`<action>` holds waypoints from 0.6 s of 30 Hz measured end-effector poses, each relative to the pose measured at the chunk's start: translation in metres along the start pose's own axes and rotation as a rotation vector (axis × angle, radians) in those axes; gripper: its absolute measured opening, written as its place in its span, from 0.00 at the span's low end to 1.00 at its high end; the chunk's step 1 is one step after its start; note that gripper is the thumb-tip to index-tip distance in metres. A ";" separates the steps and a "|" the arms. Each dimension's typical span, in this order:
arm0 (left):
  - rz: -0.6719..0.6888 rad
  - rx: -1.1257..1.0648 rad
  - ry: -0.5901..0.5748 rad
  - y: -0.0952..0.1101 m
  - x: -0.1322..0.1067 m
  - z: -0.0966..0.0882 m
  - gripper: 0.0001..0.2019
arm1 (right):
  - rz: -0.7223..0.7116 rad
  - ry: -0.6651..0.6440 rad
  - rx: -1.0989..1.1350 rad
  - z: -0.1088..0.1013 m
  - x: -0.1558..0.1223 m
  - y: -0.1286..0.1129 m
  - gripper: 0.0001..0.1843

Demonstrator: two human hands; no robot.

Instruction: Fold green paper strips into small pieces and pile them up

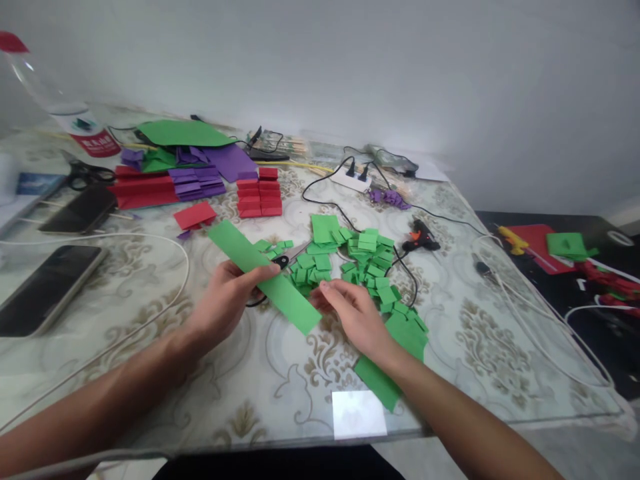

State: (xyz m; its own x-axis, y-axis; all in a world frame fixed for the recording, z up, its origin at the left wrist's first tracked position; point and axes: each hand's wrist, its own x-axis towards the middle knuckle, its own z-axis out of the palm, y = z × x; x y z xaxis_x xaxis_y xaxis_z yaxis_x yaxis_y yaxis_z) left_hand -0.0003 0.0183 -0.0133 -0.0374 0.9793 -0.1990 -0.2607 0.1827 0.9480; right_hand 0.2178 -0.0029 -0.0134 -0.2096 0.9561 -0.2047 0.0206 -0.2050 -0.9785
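My left hand [227, 293] pinches a long green paper strip [267, 280], thumb on top, holding it slanted above the table. Close to the strip's lower right end, my right hand [353, 313] is loosely curved with its fingers apart, and nothing shows in it. Partly hidden behind the strip is a pair of scissors [283, 262] with a black handle. Small folded green paper pieces [367, 247] lie heaped beyond both hands. Larger green paper [380, 380] rests under my right wrist.
Folded red paper pieces [260, 193] and purple paper pieces [197, 183] lie at the back. A black glue gun [423, 237] sits right of the green heap, near a power strip [351, 179]. Two phones, a bottle [93, 133] and black-handled scissors are at left. White cables cross both sides.
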 end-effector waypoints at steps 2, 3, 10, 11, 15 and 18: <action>-0.036 0.037 -0.070 -0.007 -0.006 0.002 0.12 | -0.015 -0.053 -0.037 0.002 -0.002 0.002 0.21; -0.038 0.076 -0.113 -0.009 -0.009 0.004 0.13 | -0.013 -0.098 -0.079 0.004 -0.003 0.002 0.20; -0.024 0.132 -0.168 -0.010 -0.012 0.006 0.13 | -0.082 -0.220 -0.210 0.003 -0.009 -0.002 0.21; -0.018 0.121 -0.159 -0.008 -0.009 0.004 0.14 | -0.085 -0.218 -0.212 0.003 -0.009 -0.002 0.21; 0.001 0.038 -0.081 0.003 0.005 -0.005 0.13 | -0.084 -0.218 -0.198 0.001 -0.009 -0.002 0.21; 0.026 -0.021 -0.021 0.013 0.012 -0.008 0.11 | -0.076 -0.219 -0.187 0.001 -0.008 -0.001 0.21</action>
State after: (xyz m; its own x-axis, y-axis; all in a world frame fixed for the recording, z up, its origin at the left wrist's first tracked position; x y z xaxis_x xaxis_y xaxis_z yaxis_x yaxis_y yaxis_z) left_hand -0.0115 0.0317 -0.0055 -0.0239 0.9853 -0.1689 -0.2805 0.1555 0.9472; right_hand 0.2181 -0.0106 -0.0109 -0.4227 0.8953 -0.1403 0.1725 -0.0724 -0.9823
